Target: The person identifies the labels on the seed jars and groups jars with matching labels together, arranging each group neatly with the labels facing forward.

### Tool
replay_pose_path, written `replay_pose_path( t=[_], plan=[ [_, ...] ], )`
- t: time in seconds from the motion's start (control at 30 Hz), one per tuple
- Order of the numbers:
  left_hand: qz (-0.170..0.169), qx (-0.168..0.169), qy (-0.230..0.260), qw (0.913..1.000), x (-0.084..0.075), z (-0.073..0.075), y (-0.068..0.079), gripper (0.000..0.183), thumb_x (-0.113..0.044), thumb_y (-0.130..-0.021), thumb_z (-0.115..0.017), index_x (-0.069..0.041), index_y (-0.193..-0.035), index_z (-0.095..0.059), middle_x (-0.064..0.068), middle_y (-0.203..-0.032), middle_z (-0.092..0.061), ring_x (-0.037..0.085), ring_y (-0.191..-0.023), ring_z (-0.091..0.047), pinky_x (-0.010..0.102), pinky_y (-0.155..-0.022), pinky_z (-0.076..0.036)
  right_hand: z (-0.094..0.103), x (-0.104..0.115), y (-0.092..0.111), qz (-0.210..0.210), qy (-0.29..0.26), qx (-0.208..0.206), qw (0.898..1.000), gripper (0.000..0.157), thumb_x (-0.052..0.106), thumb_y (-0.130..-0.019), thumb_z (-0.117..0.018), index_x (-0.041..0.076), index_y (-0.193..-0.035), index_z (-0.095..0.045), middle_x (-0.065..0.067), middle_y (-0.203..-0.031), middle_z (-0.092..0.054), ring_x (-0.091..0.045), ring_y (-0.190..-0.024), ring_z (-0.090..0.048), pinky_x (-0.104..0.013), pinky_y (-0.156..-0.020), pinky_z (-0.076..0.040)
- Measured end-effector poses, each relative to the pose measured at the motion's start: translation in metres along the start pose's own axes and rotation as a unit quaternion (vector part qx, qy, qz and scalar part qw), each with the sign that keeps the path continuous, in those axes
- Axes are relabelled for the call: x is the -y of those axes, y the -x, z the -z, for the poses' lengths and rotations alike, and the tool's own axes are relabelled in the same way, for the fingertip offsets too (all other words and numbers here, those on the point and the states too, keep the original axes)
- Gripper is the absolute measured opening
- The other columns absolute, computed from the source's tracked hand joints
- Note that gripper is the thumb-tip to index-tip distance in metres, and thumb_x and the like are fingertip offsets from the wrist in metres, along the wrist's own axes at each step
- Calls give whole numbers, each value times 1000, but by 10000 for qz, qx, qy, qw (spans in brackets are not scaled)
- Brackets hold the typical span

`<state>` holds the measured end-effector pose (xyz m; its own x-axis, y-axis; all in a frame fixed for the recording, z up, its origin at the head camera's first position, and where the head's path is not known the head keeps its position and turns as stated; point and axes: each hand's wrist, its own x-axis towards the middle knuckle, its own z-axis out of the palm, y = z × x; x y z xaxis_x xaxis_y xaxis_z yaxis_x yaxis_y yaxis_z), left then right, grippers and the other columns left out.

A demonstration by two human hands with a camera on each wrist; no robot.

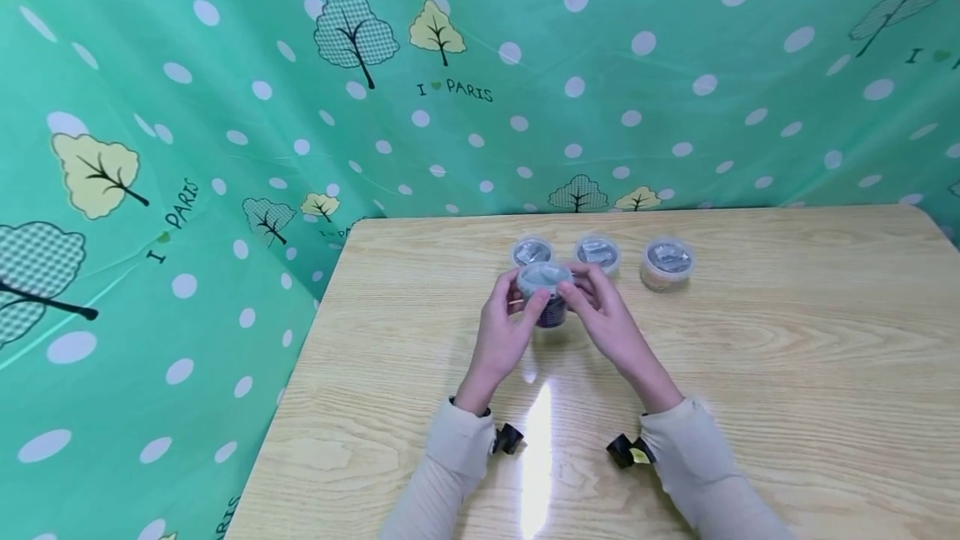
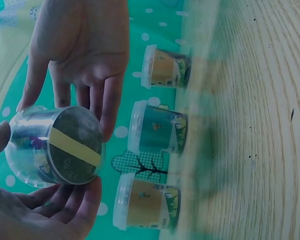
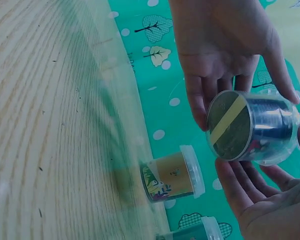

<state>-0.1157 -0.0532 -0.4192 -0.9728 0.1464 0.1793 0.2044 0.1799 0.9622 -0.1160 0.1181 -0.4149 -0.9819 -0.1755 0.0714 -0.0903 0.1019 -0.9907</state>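
Both hands hold a small clear plastic tub (image 1: 551, 312) with a dark side and a translucent lid (image 1: 544, 275), raised off the table. A pale yellow strip (image 2: 75, 146) crosses its dark base in the left wrist view. My left hand (image 1: 505, 332) grips the tub from the left, thumb at the lid's rim and fingers around the side. From the right, my right hand (image 1: 609, 319) grips it the same way. Behind the hands stand three similar lidded tubs: an orange-brown one (image 1: 532, 250), a teal one (image 2: 157, 127) and another orange one (image 1: 667, 265).
A light wood-grain table (image 1: 787, 357) carries the row of tubs near its back edge. A green dotted cloth (image 1: 480, 148) printed with trees hangs behind and to the left. Small black devices (image 1: 508, 439) are strapped at the wrists, over pale sleeves (image 1: 457, 457).
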Motion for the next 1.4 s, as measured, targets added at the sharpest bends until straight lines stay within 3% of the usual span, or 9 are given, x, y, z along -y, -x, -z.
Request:
replay_pose_path(
  t=[0.13,0.23,0.33,0.47,0.7,0.87,1.03,1.3,1.4],
  plan=[
    [-158,30,134,9998,-1,3,-1,42,-24,-100,-59,-5,-137,-50,15,-122,-63,25,-109,-62,40,-98,-53,3,1,-1,19,-35,15,10000,46,32,-106,-47,2,-141,-44,-22,-136,-57,-31,-122,-57,-43,-101,-52],
    [-174,116,302,9993,-1,5,0,41,-22,-101,-57,-6,-138,-51,15,-123,-63,24,-110,-62,37,-98,-53,5,2,-1,42,-108,120,9999,48,31,-106,-48,2,-144,-43,-22,-137,-55,-31,-123,-56,-35,-99,-53],
    [-77,287,475,9984,-2,6,0,41,-17,-102,-54,-4,-141,-49,17,-127,-61,25,-112,-60,33,-97,-53,7,3,0,51,-118,288,9995,50,30,-106,-46,2,-147,-41,-20,-143,-50,-32,-129,-52,-28,-99,-52],
    [128,504,568,9970,-5,7,1,42,-11,-103,-50,1,-143,-45,22,-131,-58,30,-116,-59,30,-95,-54,7,3,1,-19,-153,403,9991,52,31,-107,-44,2,-150,-39,-17,-150,-44,-34,-135,-47,-31,-101,-51],
    [289,579,437,9969,-40,9,9,44,-15,-103,-49,8,-140,-45,26,-128,-58,35,-115,-58,32,-94,-54,5,4,4,-202,-153,69,9997,51,35,-105,-49,8,-148,-44,-15,-146,-49,-30,-132,-51,-24,-98,-51],
    [420,209,464,9978,-42,4,9,44,-18,-103,-53,7,-138,-44,26,-126,-58,36,-116,-58,34,-95,-54,3,4,4,-313,-90,-263,9991,55,38,-102,-53,9,-148,-44,-15,-140,-52,-28,-129,-52,-22,-98,-50],
    [489,174,522,9973,-43,2,9,43,-14,-102,-55,8,-137,-44,27,-126,-57,39,-118,-57,39,-100,-53,-2,1,5,-341,-216,-529,9978,54,35,-99,-61,10,-144,-47,-12,-133,-55,-22,-121,-54,-19,-95,-50],
    [334,334,424,9980,-40,1,7,42,-12,-102,-53,9,-138,-45,26,-123,-59,35,-114,-60,35,-97,-54,4,0,7,-257,-395,-406,9981,51,29,-99,-62,9,-142,-45,-11,-132,-53,-17,-116,-54,-17,-94,-50],
    [233,371,446,9980,-31,1,4,39,-11,-103,-52,8,-137,-47,26,-122,-59,34,-112,-61,33,-96,-54,9,-1,7,-232,-533,-265,9980,48,28,-101,-59,7,-142,-46,-12,-133,-53,-15,-115,-55,-18,-94,-51]
  ],
)
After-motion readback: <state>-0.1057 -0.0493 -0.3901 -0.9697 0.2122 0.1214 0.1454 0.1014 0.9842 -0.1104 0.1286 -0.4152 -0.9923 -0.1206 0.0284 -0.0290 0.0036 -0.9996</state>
